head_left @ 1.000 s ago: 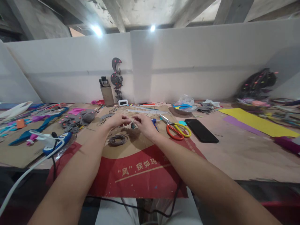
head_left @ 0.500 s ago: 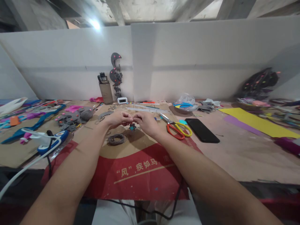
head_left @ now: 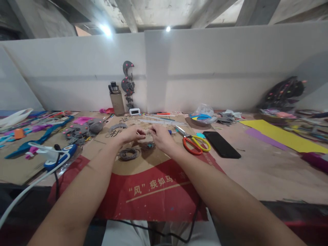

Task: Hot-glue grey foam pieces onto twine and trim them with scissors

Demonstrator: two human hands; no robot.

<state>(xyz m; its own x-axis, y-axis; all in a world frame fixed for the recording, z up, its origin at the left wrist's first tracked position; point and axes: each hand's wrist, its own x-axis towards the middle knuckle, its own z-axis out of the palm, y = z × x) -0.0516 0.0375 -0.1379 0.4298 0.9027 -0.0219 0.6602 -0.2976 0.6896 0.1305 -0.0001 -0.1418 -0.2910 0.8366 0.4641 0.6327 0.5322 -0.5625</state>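
Note:
My left hand [head_left: 133, 134] hovers over the cardboard with curled fingers, thumb and forefinger slightly apart and nothing visible between them. Close by on its right, my right hand [head_left: 160, 136] has its fingertips pinched together; whatever they grip is too small to make out. Just below them is a small teal-and-grey ornament [head_left: 150, 145], blurred, and I cannot tell whether it hangs from the fingers. A coil of grey cord [head_left: 128, 154] lies under my left hand. The red-and-brown cardboard sheet [head_left: 159, 201] bears pale printed characters.
Scissors [head_left: 193, 143] with red and yellow handles and a black phone [head_left: 221, 145] lie right of my hands. A bottle [head_left: 117, 102] stands at the back. On the left are a blue-and-white power strip [head_left: 60, 157] and grey felt pieces [head_left: 84, 130]; yellow sheet [head_left: 284, 136] lies right.
My hands, fingertips together before, have come slightly apart. The small ornament has shifted right and down and is now blurred. The whole view has tilted up a little.

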